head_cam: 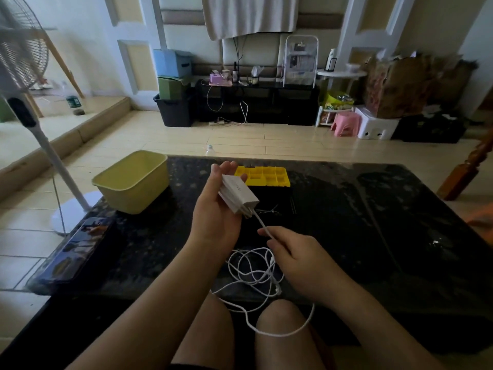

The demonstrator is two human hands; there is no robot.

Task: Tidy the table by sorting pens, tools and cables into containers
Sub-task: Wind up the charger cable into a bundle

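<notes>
Left hand (216, 209) cradles white plastic charger brick (238, 194), fingers loosely curled; right hand (296, 259) pinches its white cable (256, 273), probably to coil it for pale yellow plastic tub (133, 180).

Left hand (213, 209) palm up, cradling white charger (238, 194). Right hand (296, 260) pinches its white cable (262, 222) just below the plug; the rest loops tangled over the dark table (373, 222) edge. Yellow tub (133, 182) left, yellow compartment tray (266, 176) behind.
</notes>
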